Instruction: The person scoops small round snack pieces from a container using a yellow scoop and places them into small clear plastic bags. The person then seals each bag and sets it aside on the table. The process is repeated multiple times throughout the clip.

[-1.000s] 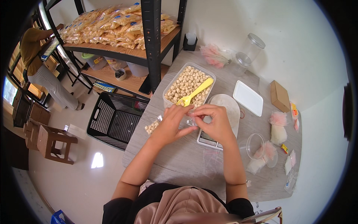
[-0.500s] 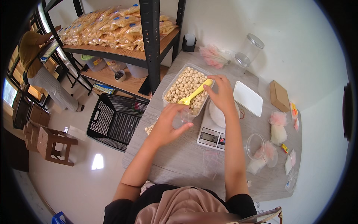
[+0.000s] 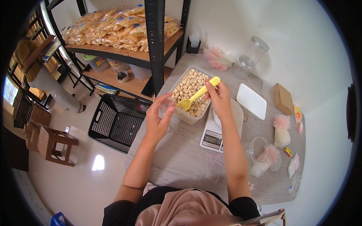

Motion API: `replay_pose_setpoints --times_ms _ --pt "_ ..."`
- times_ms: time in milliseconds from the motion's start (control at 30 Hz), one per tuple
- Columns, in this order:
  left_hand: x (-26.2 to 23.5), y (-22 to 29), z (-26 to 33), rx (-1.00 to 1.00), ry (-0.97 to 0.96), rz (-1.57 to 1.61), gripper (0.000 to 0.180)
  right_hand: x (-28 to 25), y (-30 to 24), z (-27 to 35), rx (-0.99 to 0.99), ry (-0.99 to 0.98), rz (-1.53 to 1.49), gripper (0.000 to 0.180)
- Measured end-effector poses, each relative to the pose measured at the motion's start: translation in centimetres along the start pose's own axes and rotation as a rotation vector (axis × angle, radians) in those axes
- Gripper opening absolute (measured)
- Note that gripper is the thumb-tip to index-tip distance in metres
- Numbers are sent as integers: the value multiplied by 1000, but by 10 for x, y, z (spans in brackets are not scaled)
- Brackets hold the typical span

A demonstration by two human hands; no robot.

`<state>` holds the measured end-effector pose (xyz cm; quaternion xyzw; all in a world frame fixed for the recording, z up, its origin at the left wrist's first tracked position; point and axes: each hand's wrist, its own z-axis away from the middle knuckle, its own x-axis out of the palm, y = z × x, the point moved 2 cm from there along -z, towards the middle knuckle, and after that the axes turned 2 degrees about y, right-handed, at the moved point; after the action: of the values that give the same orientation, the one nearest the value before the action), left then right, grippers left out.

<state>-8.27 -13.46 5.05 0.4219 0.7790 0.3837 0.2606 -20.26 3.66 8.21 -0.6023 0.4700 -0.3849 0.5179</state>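
A clear plastic tub full of pale, roundish nuts that look like candlenuts stands on the table. My right hand grips the handle of a yellow plastic scoop. The scoop's bowl rests over the nuts at the tub's near left. At the tub's left rim, my left hand has its fingers curled around a small clear plastic bag. Under my right forearm sits a white kitchen scale, partly hidden. A white lid lies to its right.
Clear jars, a cardboard box, a round clear lid and several packets occupy the table's right side. A black crate stands left on the floor below a shelf of bagged goods. Another person stands far left.
My left hand has moved left and up with the bag, off the tub's near corner to its left side. The scoop's bowl has shifted slightly left, its handle raised.
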Motion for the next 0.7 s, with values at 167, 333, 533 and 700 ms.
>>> replay_pose_setpoints --times_ms 167,333,533,700 --pt "-1 -6 0 -126 -39 90 32 -5 -30 17 -508 186 142 15" --pt "1 -3 -2 -13 17 61 33 1 -23 21 -645 149 434 14" --pt "1 -15 -1 -165 63 256 38 4 5 43 -642 154 371 11" --pt "0 -17 0 -136 -26 61 39 -7 21 63 -483 223 117 14"
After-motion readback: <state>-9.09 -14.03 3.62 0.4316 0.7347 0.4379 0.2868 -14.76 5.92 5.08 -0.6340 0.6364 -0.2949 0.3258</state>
